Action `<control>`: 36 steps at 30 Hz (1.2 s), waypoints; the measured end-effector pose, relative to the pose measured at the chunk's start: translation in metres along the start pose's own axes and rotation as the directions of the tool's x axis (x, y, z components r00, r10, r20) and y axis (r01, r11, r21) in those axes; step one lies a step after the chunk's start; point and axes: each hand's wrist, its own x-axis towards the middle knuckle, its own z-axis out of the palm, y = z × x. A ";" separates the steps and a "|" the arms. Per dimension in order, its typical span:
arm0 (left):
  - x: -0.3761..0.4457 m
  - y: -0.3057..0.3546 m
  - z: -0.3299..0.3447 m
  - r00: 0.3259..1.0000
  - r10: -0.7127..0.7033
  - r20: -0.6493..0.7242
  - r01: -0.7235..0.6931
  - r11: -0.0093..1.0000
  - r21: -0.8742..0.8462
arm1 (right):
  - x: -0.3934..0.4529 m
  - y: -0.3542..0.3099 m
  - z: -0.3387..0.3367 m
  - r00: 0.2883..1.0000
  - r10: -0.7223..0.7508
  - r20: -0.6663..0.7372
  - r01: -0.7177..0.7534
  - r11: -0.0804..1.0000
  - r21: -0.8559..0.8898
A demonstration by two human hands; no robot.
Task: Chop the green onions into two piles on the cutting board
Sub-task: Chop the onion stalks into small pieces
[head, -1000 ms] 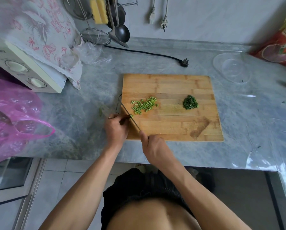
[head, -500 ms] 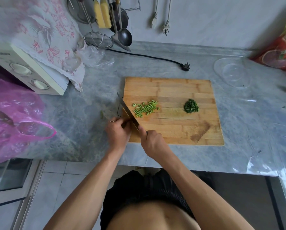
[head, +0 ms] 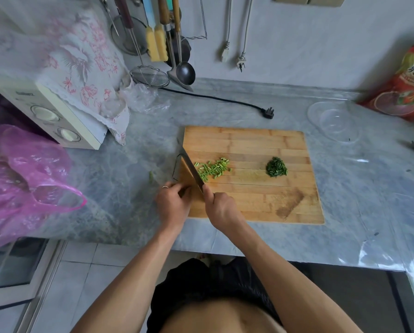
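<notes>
Two hands work at the near left corner of the cutting board [head: 249,203]. My right hand [head: 221,209] is curled round the handle of the knife [head: 191,168], whose blade runs away from it up the board's left edge, tilted over toward the left. My left hand [head: 171,204], a ring on one finger, sits just left of the right one at the board's edge with its fingers curled in; they seem to pinch something small by the blade, but I cannot tell what. Just beyond the right hand, touching the blade's right side, lies the loose pile of light green onion pieces [head: 212,169]. Farther right of that hand, well apart from the first pile, sits the tight heap of dark green onion bits [head: 276,167]. Past the board on the tabletop [head: 359,200], a black plug [head: 269,113] lies, and far right a clear bowl [head: 333,121].
</notes>
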 end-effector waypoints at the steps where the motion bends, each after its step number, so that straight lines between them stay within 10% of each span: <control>1: -0.001 0.002 -0.001 1.000 0.005 0.000 -0.005 1.000 0.021 | 0.002 0.005 0.003 0.997 0.017 0.073 -0.022 0.998 0.061; 17: 0.005 -0.013 -0.003 0.993 -0.037 -0.116 0.015 0.982 -0.187 | -0.028 0.029 -0.018 0.984 -0.033 0.173 0.010 0.991 0.130; 32: -0.004 -0.013 -0.005 0.999 0.042 0.020 -0.042 0.999 0.008 | -0.029 0.026 -0.007 0.994 -0.094 0.059 0.097 0.994 -0.048; 36: -0.002 -0.013 -0.002 0.999 0.032 -0.004 -0.032 0.999 -0.009 | -0.012 0.055 0.008 0.869 -0.473 -0.144 0.386 0.831 -0.400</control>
